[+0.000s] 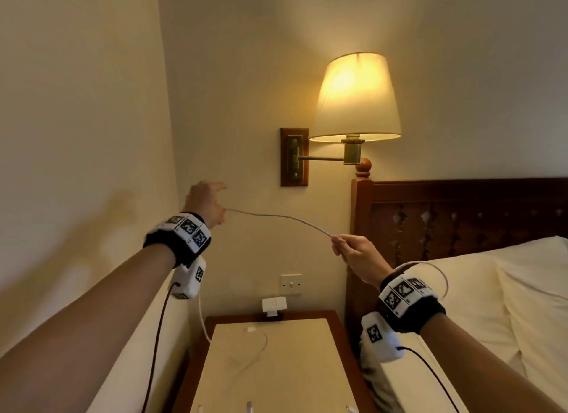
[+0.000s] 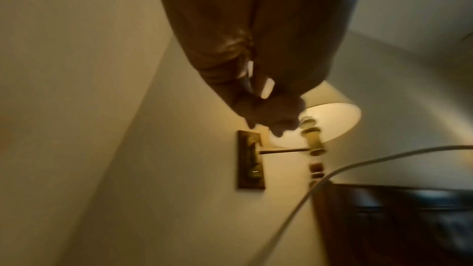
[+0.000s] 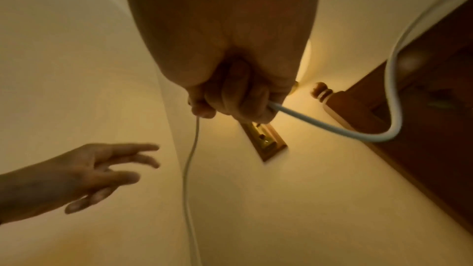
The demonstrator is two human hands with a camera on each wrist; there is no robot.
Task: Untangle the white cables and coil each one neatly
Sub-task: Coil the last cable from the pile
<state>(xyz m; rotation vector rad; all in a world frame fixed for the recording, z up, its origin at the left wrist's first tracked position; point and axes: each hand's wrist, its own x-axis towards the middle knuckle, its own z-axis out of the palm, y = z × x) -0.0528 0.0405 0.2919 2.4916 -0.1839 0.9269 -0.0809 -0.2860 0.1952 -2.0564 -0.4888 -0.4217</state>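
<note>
We see both hands raised in front of the wall, well apart, with the white cable (image 1: 285,218) sagging between them. Right hand (image 1: 356,254) is a closed fist clamped on the cable; from the fist the cable loops back past the wrist, in front of the pillow (image 1: 491,289). Left hand (image 1: 204,202) has its fingers spread and mostly straight. The cable reaches its palm side, but we cannot tell if it's actually touching or gripped. Below the left wrist the cable hangs down to the counter (image 1: 307,366). A faint white strand (image 1: 261,346) lies curved on the counter top; we cannot tell if it's the same cable. The lit wall lamp (image 1: 355,99) and the dark wooden headboard (image 1: 461,215) are behind the hands.
</note>
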